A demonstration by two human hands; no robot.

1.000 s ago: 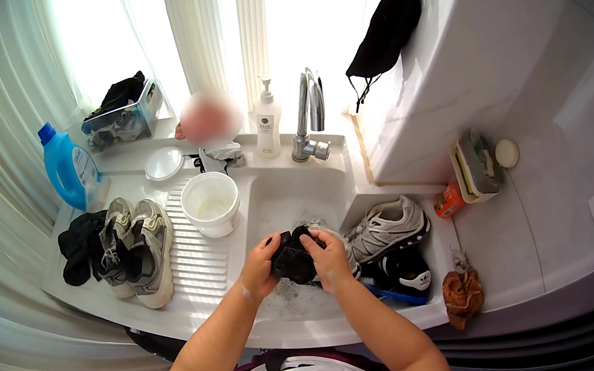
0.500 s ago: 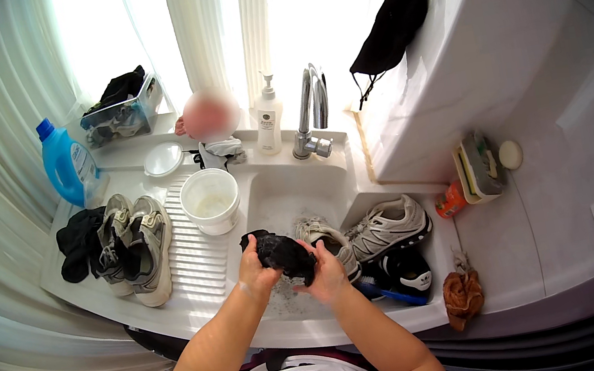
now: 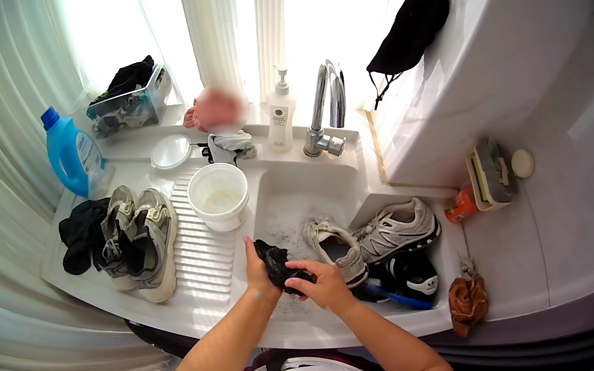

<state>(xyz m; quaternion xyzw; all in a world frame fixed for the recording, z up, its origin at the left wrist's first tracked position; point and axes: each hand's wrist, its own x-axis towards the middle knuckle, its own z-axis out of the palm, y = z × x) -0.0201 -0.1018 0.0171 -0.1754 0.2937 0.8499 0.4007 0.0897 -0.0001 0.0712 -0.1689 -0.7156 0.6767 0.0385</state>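
Observation:
Both my hands grip a small black cloth item, perhaps a sock, over the front left of the white sink. My left hand holds its left side and my right hand pinches its lower end. A grey and white sneaker lies in the soapy basin just right of my hands. Another grey sneaker rests on the sink's right ledge, with a black shoe and a blue brush in front of it.
A pair of grey sneakers and black cloth lie on the ribbed drainboard. A white cup, blue detergent bottle, soap pump, chrome tap, clear bin, hanging black bag and brown rag are around.
My hands have shifted the black cloth item leftward and turned it between them. The grey sneaker in the basin, hidden behind my hands before, is now uncovered.

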